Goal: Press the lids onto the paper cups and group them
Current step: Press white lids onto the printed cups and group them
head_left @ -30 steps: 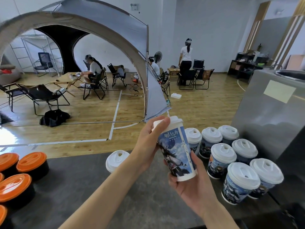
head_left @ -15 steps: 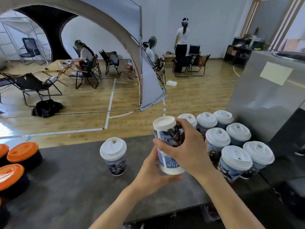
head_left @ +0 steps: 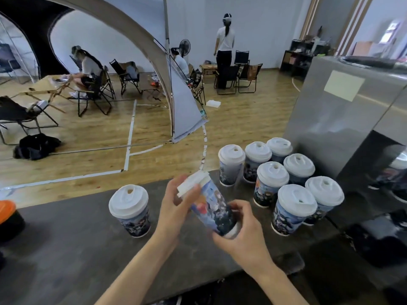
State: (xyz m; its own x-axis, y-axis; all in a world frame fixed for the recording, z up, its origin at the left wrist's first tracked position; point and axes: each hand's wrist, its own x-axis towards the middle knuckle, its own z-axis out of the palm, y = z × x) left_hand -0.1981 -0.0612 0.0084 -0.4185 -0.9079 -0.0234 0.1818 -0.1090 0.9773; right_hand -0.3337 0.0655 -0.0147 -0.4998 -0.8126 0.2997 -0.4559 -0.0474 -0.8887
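I hold a printed paper cup (head_left: 212,209) with a white lid tilted to the left above the dark table (head_left: 66,249). My left hand (head_left: 176,203) grips its lidded top end. My right hand (head_left: 240,230) curls round its base. A single lidded cup (head_left: 130,211) stands alone to the left of my hands. A group of several lidded cups (head_left: 286,183) stands close together at the right, beside the steel box.
A large steel box (head_left: 343,119) stands right of the cup group. An orange-lidded black container (head_left: 7,214) shows at the left edge. Beyond the table edge lie a wooden floor, a grey tent, folding chairs and people.
The held cup has gone from upright to tilted left. My right hand has slid from the cup's top down to its base, and my left hand has moved up to the lid.
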